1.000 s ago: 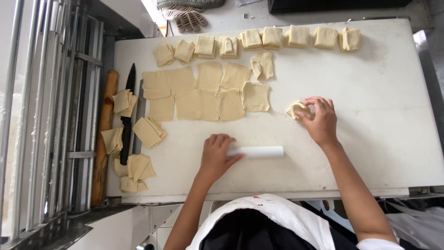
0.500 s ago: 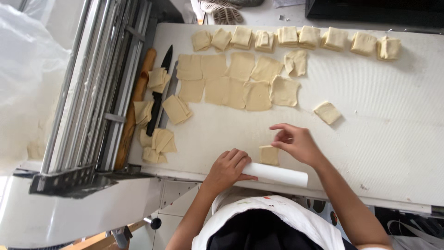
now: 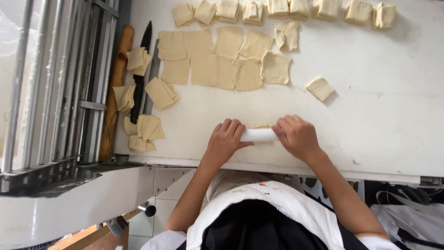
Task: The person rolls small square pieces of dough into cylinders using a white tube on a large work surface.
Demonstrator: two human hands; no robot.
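Observation:
A short white rolling pin (image 3: 258,135) lies across a small piece of dough (image 3: 262,126) near the front edge of the white table (image 3: 384,115). My left hand (image 3: 225,141) rests on the pin's left end and my right hand (image 3: 296,135) covers its right end. Only a sliver of the dough shows above the pin. A folded dough square (image 3: 320,88) sits apart, up and to the right of my right hand. Several flat dough squares (image 3: 222,60) lie in two rows farther back.
A row of folded dough pieces (image 3: 282,9) lines the far edge. At the left lie a black knife (image 3: 140,78), a wooden rolling pin (image 3: 115,88) and stacks of dough scraps (image 3: 148,127). A metal dough sheeter (image 3: 55,92) stands left of the table.
My right hand left the folded piece at the right, brought a small dough piece to the front, and now both hands press the white pin over it. The view has shifted right and closer.

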